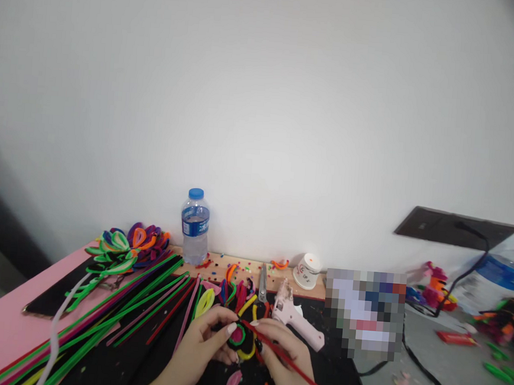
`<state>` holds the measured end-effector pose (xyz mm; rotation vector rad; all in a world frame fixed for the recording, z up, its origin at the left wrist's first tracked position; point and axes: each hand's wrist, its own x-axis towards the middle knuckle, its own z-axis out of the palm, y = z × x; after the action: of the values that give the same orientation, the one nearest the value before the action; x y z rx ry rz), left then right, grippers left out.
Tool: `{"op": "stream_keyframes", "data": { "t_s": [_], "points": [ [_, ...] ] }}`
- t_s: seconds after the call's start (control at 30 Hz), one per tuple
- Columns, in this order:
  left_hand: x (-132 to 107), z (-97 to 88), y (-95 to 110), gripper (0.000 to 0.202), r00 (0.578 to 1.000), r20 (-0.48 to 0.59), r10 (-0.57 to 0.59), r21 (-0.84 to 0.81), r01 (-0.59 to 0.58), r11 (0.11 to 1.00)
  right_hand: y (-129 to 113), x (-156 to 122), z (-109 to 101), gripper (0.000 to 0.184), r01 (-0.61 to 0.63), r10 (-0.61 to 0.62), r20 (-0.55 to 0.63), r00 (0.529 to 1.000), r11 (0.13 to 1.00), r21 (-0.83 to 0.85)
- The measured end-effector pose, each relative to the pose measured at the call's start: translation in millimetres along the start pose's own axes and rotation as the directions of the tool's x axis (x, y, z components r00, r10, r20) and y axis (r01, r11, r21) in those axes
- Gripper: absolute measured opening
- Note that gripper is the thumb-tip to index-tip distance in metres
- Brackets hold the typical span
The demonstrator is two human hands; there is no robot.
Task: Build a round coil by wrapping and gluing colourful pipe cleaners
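Down at the near edge of a cluttered tabletop, two bare hands meet over a black mat [340, 378]. The left hand [202, 347] holds a small coil of pipe cleaners [237, 337], pink at the centre with green and yellow loops around it. Its thumb and forefinger are pinched narrowly on the coil. The right hand [283, 356] touches the coil's other side, fingers curled around a red pipe cleaner [308, 381] whose free end slants toward the near right corner.

Just behind the right hand lies a pale hot glue gun [295, 321], with scissors [262, 283] beside it. Long green pipe cleaners [141, 302] fan across the mat's left half. A water bottle [195, 226] stands at the far edge, against the wall.

The coil looks springy, and a slackened pinch would probably let it unwind. The glue gun sits near the right knuckles, which risks a burn if it is hot; whether it is cannot be told.
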<state>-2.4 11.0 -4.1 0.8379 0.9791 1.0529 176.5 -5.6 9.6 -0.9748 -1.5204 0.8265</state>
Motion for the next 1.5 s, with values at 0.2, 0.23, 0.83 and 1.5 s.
{"op": "stream_keyframes", "data": {
  "t_s": [0.2, 0.23, 0.83, 1.5],
  "points": [
    [0, 0.0, 2, 0.039, 0.999, -0.054, -0.007, -0.046, 0.004, 0.999, -8, 1, -1, 0.022, 0.024, -0.024, 0.001, 1.000, 0.997, -0.069],
    [0, 0.2, 3, 0.040, 0.998, -0.068, -0.006, -0.051, 0.002, 0.999, -9, 1, -2, 0.024, 0.041, -0.041, 0.008, 0.999, 0.995, -0.088],
    [0, -0.5, 4, 0.036, 0.995, -0.098, 0.014, -0.051, -0.019, 0.999, -5, -5, -2, 0.033, 0.160, -0.118, 0.182, 0.976, 0.959, -0.233],
    [-3, 0.3, 8, 0.039, 0.996, -0.066, 0.052, 0.066, -0.048, 0.997, -4, -3, -3, 0.021, 0.142, -0.119, 0.107, 0.987, 0.958, -0.249]
  ]
}}
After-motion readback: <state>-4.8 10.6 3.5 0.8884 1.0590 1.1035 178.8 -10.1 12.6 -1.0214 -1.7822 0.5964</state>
